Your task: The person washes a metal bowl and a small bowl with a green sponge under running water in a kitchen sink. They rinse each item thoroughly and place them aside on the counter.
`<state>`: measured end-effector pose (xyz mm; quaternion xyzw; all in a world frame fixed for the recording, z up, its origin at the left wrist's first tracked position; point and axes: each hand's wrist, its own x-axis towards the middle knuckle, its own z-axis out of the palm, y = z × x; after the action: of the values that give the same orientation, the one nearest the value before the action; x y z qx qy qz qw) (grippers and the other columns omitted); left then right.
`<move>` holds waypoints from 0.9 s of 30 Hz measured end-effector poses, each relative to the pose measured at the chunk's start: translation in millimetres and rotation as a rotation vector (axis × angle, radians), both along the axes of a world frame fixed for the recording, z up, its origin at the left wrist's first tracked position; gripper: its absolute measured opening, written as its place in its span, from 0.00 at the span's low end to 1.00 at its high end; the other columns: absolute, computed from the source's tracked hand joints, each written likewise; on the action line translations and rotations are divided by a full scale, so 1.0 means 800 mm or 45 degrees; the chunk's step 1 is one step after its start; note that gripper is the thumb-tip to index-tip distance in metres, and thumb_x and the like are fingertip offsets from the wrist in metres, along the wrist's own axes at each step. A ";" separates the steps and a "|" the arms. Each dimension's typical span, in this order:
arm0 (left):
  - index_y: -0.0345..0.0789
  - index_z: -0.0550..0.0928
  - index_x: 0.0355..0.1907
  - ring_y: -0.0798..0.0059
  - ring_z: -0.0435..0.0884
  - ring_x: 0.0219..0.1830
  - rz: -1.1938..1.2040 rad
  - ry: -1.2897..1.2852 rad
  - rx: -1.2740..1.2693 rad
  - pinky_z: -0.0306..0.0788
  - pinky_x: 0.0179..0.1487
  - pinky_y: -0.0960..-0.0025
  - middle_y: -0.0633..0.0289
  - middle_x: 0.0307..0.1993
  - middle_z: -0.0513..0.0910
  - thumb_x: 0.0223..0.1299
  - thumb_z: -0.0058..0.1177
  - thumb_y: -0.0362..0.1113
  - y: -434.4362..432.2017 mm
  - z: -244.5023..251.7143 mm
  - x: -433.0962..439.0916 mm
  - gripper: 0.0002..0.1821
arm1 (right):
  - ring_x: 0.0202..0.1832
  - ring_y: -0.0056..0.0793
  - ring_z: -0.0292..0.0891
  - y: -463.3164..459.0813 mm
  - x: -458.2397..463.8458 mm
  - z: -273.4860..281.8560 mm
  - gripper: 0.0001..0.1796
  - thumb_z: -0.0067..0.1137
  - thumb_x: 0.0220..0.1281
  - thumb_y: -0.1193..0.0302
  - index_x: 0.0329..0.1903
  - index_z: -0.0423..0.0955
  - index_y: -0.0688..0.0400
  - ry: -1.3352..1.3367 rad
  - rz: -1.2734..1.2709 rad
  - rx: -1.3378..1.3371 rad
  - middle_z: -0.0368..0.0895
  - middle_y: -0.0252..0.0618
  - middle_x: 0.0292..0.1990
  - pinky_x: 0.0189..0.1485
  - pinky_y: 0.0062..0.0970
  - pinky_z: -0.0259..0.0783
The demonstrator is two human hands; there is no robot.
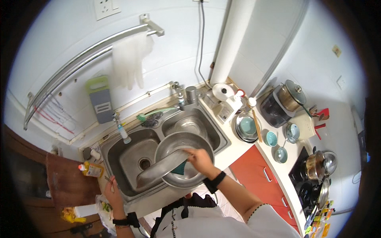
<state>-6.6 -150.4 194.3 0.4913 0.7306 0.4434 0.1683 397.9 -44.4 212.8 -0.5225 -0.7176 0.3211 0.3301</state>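
Note:
My right hand (202, 162) grips one end of a shiny, curved metal piece (162, 169), perhaps a shallow dish seen nearly edge-on and blurred. It slants down left over the left sink bowl (125, 154). Below my right hand, a large stainless steel basin (169, 142) sits across the sink's middle and front edge. A dark green cloth or scouring pad (178, 169) lies in this basin, partly hidden. At the sink's left front corner, my left hand (113, 193) pinches a thin grey piece (107, 178), too small to name.
Another metal basin (190, 126) sits in the right sink bowl. A faucet (122, 132) overhangs the left bowl. A yellow detergent bottle (91, 170) stands left of the sink. Bowls (271, 138), a pump bottle (229, 110) and a stove (303, 178) are on the right.

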 end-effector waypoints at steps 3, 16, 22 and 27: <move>0.27 0.85 0.53 0.72 0.84 0.48 0.029 -0.058 -0.098 0.74 0.56 0.69 0.55 0.46 0.88 0.75 0.52 0.41 0.003 0.005 0.000 0.19 | 0.28 0.31 0.84 -0.012 0.033 0.006 0.15 0.53 0.74 0.69 0.53 0.80 0.65 0.197 -0.166 -0.171 0.85 0.50 0.31 0.33 0.31 0.77; 0.27 0.86 0.47 0.76 0.83 0.36 -0.117 -0.173 -0.065 0.74 0.42 0.71 0.58 0.33 0.87 0.75 0.53 0.40 0.008 0.002 0.020 0.16 | 0.20 0.31 0.81 -0.058 0.140 0.016 0.19 0.55 0.66 0.68 0.25 0.78 0.73 -0.159 -0.568 -0.527 0.81 0.47 0.18 0.26 0.32 0.74; 0.27 0.84 0.42 0.78 0.77 0.25 -0.147 -0.332 -0.173 0.68 0.32 0.71 0.63 0.21 0.76 0.75 0.51 0.41 0.012 -0.010 0.029 0.17 | 0.20 0.31 0.82 -0.074 0.149 0.017 0.21 0.53 0.67 0.65 0.26 0.80 0.71 -0.201 -0.597 -0.578 0.82 0.47 0.18 0.27 0.31 0.75; 0.28 0.84 0.43 0.79 0.73 0.22 -0.247 -0.314 -0.306 0.65 0.28 0.69 0.63 0.20 0.74 0.76 0.50 0.42 0.019 -0.010 0.045 0.17 | 0.20 0.32 0.82 -0.083 0.152 0.000 0.21 0.53 0.67 0.65 0.26 0.81 0.71 -0.142 -0.626 -0.608 0.82 0.47 0.17 0.27 0.31 0.75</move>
<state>29.1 -135.5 186.1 0.4776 0.7014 0.3915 0.3560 519.3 -110.8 212.7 -0.7590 -0.4918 0.3618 0.2261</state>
